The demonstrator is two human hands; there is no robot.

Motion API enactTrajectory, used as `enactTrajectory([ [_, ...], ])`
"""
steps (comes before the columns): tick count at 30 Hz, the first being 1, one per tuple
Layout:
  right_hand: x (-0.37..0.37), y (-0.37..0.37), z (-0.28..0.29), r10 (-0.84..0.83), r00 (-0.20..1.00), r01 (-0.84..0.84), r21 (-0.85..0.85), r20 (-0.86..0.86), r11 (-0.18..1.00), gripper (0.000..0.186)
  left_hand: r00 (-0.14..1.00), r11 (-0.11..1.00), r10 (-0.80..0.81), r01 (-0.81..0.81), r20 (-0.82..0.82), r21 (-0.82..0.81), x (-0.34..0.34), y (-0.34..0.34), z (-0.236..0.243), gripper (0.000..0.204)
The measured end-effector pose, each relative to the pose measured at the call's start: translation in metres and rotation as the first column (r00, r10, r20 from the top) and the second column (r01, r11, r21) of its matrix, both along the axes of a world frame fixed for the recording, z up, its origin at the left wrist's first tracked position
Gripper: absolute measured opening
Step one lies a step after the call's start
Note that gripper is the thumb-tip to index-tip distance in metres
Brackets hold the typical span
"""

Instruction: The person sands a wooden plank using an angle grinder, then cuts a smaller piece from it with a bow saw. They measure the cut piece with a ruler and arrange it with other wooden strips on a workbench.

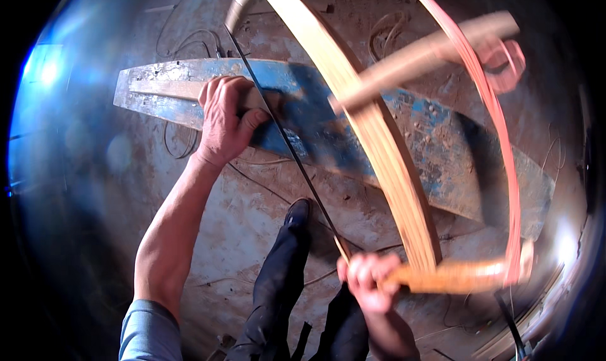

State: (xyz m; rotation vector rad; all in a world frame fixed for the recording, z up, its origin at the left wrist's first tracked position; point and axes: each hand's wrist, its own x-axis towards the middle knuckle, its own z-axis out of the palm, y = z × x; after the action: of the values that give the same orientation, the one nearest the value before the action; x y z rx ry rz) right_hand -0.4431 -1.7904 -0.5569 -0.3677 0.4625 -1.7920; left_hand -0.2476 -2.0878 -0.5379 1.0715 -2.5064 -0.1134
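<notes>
A wooden frame saw (pixel 385 153) slants across the view, its thin dark blade (pixel 284 134) on the left. Pink cord (pixel 499 121) runs along its far right side, with a wooden toggle stick (pixel 435 58) through it. My right hand (pixel 372 279) is closed round the saw's near end, blurred by motion. My left hand (pixel 227 115) grips a pale wooden strip (pixel 164 89) and presses it onto a worn blue bench board (pixel 341 140). The strip's end lies just left of the blade; whether the blade touches it I cannot tell.
The dusty floor (pixel 233 235) has loose cables (pixel 189 45) lying on it beyond and beside the board. My dark shoe (pixel 298 214) and trouser legs are below the board. A bright light (pixel 47 74) glares at the far left.
</notes>
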Motion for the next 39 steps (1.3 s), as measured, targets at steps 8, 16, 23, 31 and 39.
enactTrajectory([
  [8, 0.002, 0.0, -0.008, 0.005, 0.996, -0.01, 0.051, 0.091, 0.999, 0.03, 1.0, 1.0, 0.019, -0.019, 0.013, -0.013, 0.005, 0.001, -0.006, 0.052],
  [16, 0.017, -0.055, -0.024, 0.044, 0.998, -0.045, 0.01, 0.041, 0.999, 0.031, 0.997, 0.997, 0.074, -0.075, 0.039, 0.028, 0.006, -0.003, -0.007, 0.051],
  [23, 0.004, 0.013, -0.026, 0.011, 1.0, -0.011, 0.044, 0.013, 0.999, 0.034, 0.998, 0.998, 0.053, -0.054, 0.028, 0.019, 0.006, 0.002, -0.004, 0.05],
  [31, 0.016, -0.049, -0.038, 0.021, 0.998, -0.019, -0.043, 0.054, 0.999, 0.031, 0.998, 0.999, 0.038, -0.039, 0.047, 0.013, 0.008, -0.001, -0.002, 0.049],
  [39, -0.019, -0.065, -0.025, 0.001, 0.916, -0.059, 0.132, 0.4, 0.989, 0.041, 0.996, 0.999, 0.037, -0.038, 0.086, 0.01, 0.012, 0.002, -0.004, 0.051],
])
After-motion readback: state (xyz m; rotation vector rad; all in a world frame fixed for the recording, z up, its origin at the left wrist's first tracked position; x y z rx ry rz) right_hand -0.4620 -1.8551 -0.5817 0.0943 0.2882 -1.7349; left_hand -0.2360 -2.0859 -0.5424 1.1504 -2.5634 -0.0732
